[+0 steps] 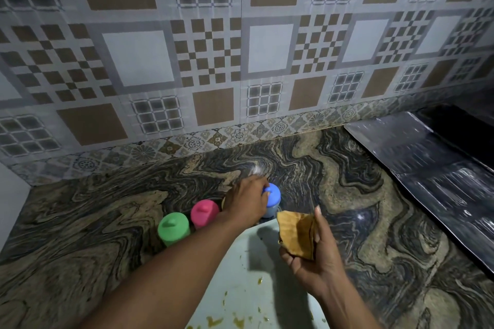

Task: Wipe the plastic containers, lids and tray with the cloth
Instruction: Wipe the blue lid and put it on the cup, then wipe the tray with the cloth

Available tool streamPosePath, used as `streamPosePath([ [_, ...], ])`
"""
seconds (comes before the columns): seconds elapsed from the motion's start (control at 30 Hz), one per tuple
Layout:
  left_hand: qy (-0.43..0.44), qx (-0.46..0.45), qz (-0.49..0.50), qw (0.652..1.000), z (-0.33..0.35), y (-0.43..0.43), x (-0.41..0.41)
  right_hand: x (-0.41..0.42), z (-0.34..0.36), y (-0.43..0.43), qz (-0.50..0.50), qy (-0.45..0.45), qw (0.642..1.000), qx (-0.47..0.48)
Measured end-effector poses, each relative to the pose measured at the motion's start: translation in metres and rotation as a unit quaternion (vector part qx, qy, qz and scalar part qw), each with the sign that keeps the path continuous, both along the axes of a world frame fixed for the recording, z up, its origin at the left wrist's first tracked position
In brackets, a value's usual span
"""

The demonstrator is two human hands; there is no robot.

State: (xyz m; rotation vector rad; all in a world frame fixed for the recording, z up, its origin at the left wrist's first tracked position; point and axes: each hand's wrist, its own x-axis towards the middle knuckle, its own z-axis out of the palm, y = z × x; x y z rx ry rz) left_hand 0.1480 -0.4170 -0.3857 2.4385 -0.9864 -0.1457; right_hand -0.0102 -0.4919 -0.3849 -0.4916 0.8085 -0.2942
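Upright blue-lidded container [273,201], knob [268,190] up

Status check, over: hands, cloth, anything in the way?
Left hand grip on blue lid knob. Right hand holding cloth over tray edge. Tray spotted with stains. Nothing blocking.

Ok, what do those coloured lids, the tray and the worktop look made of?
The green lid, pink lid and blue lid: likely moulded plastic, flat bright colour with a soft sheen. The tray: probably pale plastic, smooth, matte, stained yellowish; coated metal is possible. The worktop: polished stone by its look, swirled veins and glossy reflections.
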Motion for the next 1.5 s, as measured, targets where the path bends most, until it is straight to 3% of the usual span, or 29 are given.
streamPosePath([
  [0.6,0.096,0.099,-0.006,0.99,0.015,-0.017,0.015,0.001,-0.011,0.0,0.045,-0.036,0.997,0.041],
  [0.83,0.055,0.148,-0.069,0.985,0.023,-0.017,0.025,-0.013,-0.003,-0.002,0.172,-0.061,0.983,0.032],
  [1.03,0.014,0.084,-0.068,0.994,0.024,0.011,0.021,-0.014,-0.001,0.004,0.283,0.05,0.948,-0.138],
  [1.2,-0.031,-0.056,-0.023,0.998,0.032,0.061,0.0,-0.018,0.01,0.014,0.317,0.07,0.912,-0.25],
  [1.4,-0.076,-0.137,0.098,0.983,0.017,0.143,-0.041,-0.014,0.012,0.041,0.357,0.047,0.903,-0.233],
  [1.5,-0.049,-0.119,0.213,0.968,-0.007,0.181,-0.059,-0.011,0.008,0.058,0.366,0.056,0.903,-0.219],
])
